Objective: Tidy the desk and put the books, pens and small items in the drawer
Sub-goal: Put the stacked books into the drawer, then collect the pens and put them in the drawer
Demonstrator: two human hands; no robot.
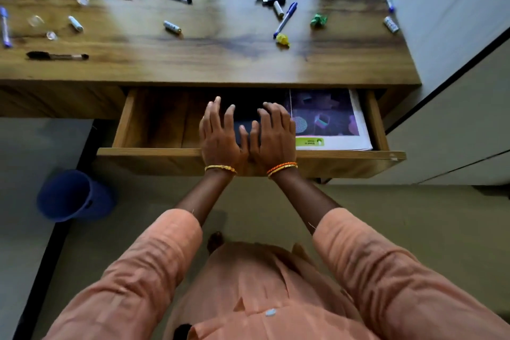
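Left hand (220, 135): fingers straight, lay flat on dark book (245, 116), grasped nothing.
Right hand (274, 134): likewise.
Drawer (154, 152): open; purple book (325, 116) at 3 o'clock of hands.

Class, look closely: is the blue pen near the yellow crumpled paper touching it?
Cannot tell. In the head view, the blue pen's lower tip ends right beside the yellow crumpled paper, with no plain gap or contact visible.
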